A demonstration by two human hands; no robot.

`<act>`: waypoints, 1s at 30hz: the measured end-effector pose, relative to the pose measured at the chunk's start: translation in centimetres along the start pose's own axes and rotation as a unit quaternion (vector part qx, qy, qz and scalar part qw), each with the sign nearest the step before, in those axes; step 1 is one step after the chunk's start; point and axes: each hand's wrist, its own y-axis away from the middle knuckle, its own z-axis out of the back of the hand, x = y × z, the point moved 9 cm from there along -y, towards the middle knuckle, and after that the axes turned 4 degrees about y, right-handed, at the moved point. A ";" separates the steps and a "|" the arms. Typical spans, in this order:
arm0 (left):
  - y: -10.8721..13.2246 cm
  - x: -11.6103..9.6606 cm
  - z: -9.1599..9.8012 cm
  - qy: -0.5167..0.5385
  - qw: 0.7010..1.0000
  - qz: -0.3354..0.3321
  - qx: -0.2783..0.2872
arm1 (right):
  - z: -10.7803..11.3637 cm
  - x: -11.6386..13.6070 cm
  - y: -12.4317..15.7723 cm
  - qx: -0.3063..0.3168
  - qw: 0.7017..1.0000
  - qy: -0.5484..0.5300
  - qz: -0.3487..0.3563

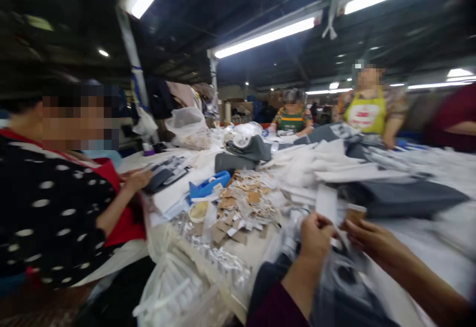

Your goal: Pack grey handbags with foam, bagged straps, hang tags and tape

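Observation:
My left hand (315,235) and my right hand (372,240) meet low in the view over a grey garment in clear plastic wrap (334,287). The left hand's fingers are curled and pinch a white strip (326,200) that rises from the garment. The right hand's fingers are pressed together next to a small brown tag (355,213), which seems to be in its grip. Motion blur smears both hands. Just left of them lies a heap of brown and white hang tags with strings (245,208).
A blue tape dispenser (206,187) sits beyond the tags. Folded grey and white garments (372,178) pile across the long table. A person in a dotted black top (55,208) sits close at left. Two aproned people (366,111) work at the far side. Clear bags (174,292) hang at the table's near edge.

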 end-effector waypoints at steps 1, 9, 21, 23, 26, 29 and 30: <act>0.0 -0.5 0.1 0.007 1.000 0.002 0.007 | 1.4 -0.3 0.7 -0.008 0.999 -0.022 -0.027; -0.6 -0.1 0.2 0.041 0.998 0.000 0.038 | 2.5 0.6 1.8 -0.072 0.995 -0.009 -0.063; -0.5 -0.5 0.8 0.036 0.999 -0.028 0.009 | 2.0 -0.7 1.1 -0.008 0.998 0.025 -0.053; -0.3 -0.7 1.0 0.033 0.999 -0.035 0.001 | 1.8 -1.0 0.7 0.011 0.998 0.029 -0.060; -0.1 -0.9 1.3 0.020 0.998 -0.049 -0.017 | 1.5 -1.6 -0.1 0.037 0.997 0.035 -0.063; -0.2 -0.7 1.5 -0.011 0.998 -0.053 -0.034 | 1.2 -1.7 -0.9 0.049 0.997 0.020 -0.048; -0.2 -0.6 1.5 -0.020 0.998 -0.052 -0.039 | 1.1 -1.7 -1.0 0.054 0.997 0.013 -0.044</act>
